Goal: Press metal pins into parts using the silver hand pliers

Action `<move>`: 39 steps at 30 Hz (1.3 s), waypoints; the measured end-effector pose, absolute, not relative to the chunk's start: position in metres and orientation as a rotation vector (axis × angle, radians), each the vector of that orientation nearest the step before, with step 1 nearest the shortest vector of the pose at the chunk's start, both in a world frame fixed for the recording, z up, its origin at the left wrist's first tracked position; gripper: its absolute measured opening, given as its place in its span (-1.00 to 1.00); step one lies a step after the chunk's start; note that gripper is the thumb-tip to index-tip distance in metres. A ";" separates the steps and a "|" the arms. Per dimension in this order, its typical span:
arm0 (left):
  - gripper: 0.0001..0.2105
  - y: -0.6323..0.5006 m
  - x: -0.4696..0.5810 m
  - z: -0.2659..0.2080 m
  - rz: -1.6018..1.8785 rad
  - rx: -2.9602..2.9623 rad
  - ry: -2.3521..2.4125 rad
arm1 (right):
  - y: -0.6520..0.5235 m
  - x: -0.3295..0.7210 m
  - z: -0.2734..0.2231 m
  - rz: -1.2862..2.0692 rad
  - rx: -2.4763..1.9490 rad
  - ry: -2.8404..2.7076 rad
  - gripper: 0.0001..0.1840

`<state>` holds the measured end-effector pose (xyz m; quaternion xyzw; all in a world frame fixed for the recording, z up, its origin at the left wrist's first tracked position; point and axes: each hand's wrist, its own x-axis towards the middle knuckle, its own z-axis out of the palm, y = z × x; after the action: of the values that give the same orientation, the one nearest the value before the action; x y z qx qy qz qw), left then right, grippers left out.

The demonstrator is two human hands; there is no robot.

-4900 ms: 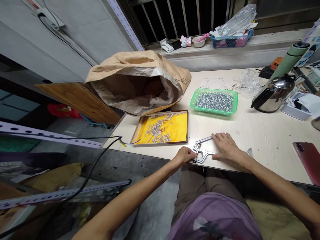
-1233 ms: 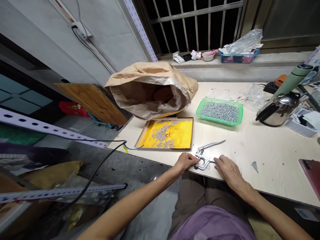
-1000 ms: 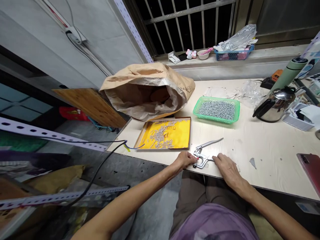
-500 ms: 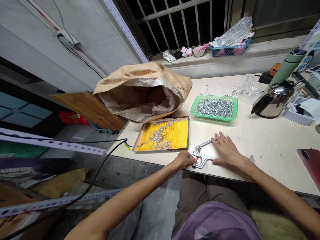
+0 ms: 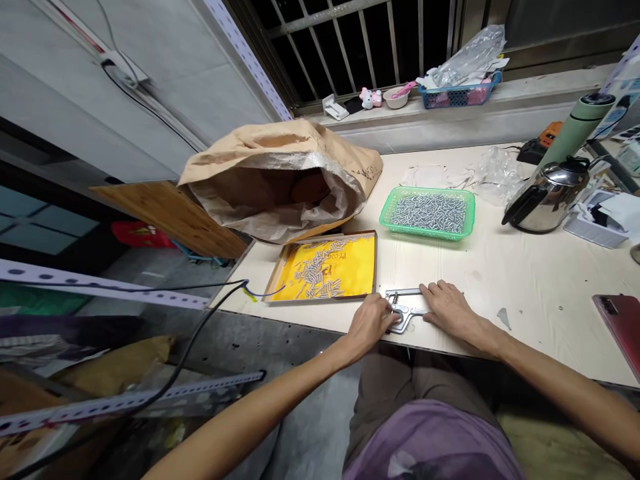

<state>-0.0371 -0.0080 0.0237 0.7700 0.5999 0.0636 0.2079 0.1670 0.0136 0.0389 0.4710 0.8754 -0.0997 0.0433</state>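
Silver snap pliers [image 5: 410, 311] with a coil spring lie near the table's front edge, handles pointing right. My right hand [image 5: 447, 308] is closed around the ends of both handles. At the jaw end, my left hand [image 5: 373, 320] has its fingers bent and pressed against the jaw, with the thumb on the frame. Whether a small part sits between those fingers is hidden. Just left and behind is a shallow tray [image 5: 374, 267] with a yellow bottom, bearing many small metal pins. Farther back stands a green plastic basket [image 5: 427, 233] full of similar metal pieces.
A large brown paper sack [image 5: 350, 153] lies with its mouth towards me behind the tray. To the right are a steel kettle [image 5: 550, 200], a green flask [image 5: 575, 130] and a red phone [image 5: 620, 330]. A black cable [image 5: 200, 333] runs along the left.
My right hand has closed onto the handles, which are now nearer together. My left hand has shifted forward over the jaw, covering its end. The view has moved slightly.
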 end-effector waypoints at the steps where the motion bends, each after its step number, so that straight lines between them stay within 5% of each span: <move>1: -0.83 -0.007 -0.032 0.022 0.204 2.261 1.563 | 0.012 0.166 0.039 -0.303 1.448 2.670 -0.43; 8: -0.46 0.019 0.000 0.013 0.067 2.562 1.179 | 0.007 0.172 0.044 -0.333 1.468 2.631 -0.33; 15: -0.82 0.017 0.008 0.025 -0.036 2.443 1.222 | 0.007 0.169 0.046 -0.361 1.424 2.546 -0.83; 21: -0.86 0.011 0.010 0.020 0.007 2.414 1.307 | 0.003 0.173 0.042 -0.408 1.470 2.556 -0.83; 27: -0.71 -0.021 0.014 -0.016 0.452 2.573 1.326 | 0.033 0.193 0.040 -0.539 1.444 2.694 -0.76; 34: -0.69 -0.054 0.035 -0.038 0.670 2.612 1.217 | 0.055 0.177 0.040 -0.132 1.735 2.579 -0.79; 39: -0.68 -0.053 0.036 -0.040 0.549 2.539 1.222 | 0.038 0.129 0.038 -0.183 1.123 2.937 -0.82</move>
<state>0.0359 -0.0532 -0.0403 0.8763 0.4218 0.1896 0.1348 0.1290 0.0377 0.0379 0.3565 0.9325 -0.0582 -0.0042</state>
